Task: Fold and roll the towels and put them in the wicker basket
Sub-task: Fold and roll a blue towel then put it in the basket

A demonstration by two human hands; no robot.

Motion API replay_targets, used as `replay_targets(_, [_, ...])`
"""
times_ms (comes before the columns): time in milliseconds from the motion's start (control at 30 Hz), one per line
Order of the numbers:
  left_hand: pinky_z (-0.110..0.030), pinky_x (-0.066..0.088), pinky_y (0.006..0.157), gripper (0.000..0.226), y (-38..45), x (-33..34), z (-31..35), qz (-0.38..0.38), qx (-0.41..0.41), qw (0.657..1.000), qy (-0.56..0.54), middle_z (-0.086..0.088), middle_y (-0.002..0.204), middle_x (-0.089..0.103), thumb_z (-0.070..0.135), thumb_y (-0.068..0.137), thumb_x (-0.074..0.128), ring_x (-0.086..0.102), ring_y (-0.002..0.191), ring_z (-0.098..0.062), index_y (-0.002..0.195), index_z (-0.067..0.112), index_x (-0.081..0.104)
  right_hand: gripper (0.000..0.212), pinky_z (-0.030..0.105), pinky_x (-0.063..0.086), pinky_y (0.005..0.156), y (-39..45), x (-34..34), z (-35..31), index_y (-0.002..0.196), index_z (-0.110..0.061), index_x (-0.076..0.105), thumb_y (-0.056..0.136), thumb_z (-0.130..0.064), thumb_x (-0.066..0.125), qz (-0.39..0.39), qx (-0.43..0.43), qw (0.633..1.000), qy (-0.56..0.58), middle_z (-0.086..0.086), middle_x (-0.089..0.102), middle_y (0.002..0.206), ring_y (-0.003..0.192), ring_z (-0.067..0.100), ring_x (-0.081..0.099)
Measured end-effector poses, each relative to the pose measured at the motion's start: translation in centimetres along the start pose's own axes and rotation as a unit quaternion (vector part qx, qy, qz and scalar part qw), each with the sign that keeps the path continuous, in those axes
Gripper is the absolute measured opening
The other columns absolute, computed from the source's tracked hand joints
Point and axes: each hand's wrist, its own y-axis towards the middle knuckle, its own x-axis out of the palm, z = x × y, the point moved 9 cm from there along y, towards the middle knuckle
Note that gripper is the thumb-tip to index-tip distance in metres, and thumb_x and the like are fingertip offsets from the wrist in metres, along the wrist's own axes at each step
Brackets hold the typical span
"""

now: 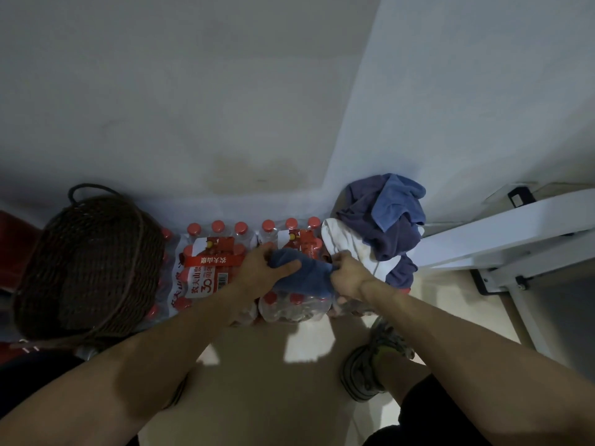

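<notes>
A dark blue towel [310, 278], partly rolled, lies on top of shrink-wrapped packs of water bottles [206, 268]. My left hand [262, 268] grips its left end, thumb over the cloth. My right hand [346, 273] pinches its right end. A dark brown wicker basket [87, 262] with a handle stands to the left on the packs, tilted toward me, its inside dark. To the right, against the wall corner, lies a heap of loose towels [386, 223]: purple, light blue and a white one [351, 244].
A pale wall rises right behind the bottle packs. A white metal frame [502, 239] stands at the right. My sandalled foot [373, 358] is on the tiled floor below the packs. Something red [13, 233] shows at the far left.
</notes>
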Motion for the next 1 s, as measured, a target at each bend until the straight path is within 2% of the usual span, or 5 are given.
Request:
replay_targets(233, [-0.005,0.045,0.079,0.048,-3.8,-5.1,9.5,-0.097,0.199,0.974,0.048,0.028,0.113,0.057,0.032,0.079,0.078,0.056,0.101,0.016,0.122,0.026,0.057,0.098,0.032,0.044,0.103,-6.4,-0.9,-11.2,0.150,-0.030,0.027,0.071,-0.036,0.084,-0.058,-0.321,0.944,-0.040,-0.006,0.039,0.149,0.134,0.013,0.041])
replay_targets(467, [-0.015,0.050,0.081,0.031,-9.0,-11.4,13.0,-0.122,0.276,0.948,0.103,0.016,0.101,0.066,0.031,0.083,0.074,0.063,0.094,0.002,0.111,0.023,0.064,0.063,0.026,0.053,0.081,-10.6,2.1,-15.8,0.140,-0.035,0.039,0.086,-0.054,0.067,-0.060,-0.400,0.914,-0.031,-0.010,0.063,0.122,0.103,0.005,0.062])
replay_targets(567, [-0.013,0.050,0.077,0.025,-10.2,-15.7,11.7,-0.100,0.258,0.956,0.092,0.015,0.096,0.068,0.025,0.082,0.075,0.065,0.089,0.001,0.104,0.023,0.065,0.023,0.021,0.038,0.055,-11.6,2.9,-17.9,0.097,-0.037,0.050,0.089,-0.055,0.061,-0.016,-0.424,0.903,-0.069,-0.012,0.059,0.079,0.066,0.005,0.055])
replay_targets(667, [-0.019,0.054,0.074,0.024,-10.1,-19.7,8.6,-0.103,0.198,0.973,0.061,0.003,0.092,0.071,0.019,0.079,0.077,0.068,0.084,-0.009,0.101,0.014,0.067,0.042,0.025,0.037,0.050,-11.7,4.3,-20.2,0.087,-0.021,0.055,0.087,-0.064,0.055,0.026,-0.421,0.902,-0.089,-0.008,0.057,0.069,0.056,0.007,0.051])
replay_targets(1000, [-0.017,0.050,0.072,0.027,-9.6,-34.2,-6.6,0.050,0.036,0.993,0.105,0.013,0.091,0.071,0.020,0.082,0.076,0.066,0.085,-0.002,0.100,0.036,0.065,0.040,0.028,0.045,0.075,-5.4,16.4,-34.2,0.118,-0.017,0.055,0.097,-0.050,0.050,-0.130,-0.409,0.886,-0.174,0.005,0.064,0.111,0.092,0.019,0.060])
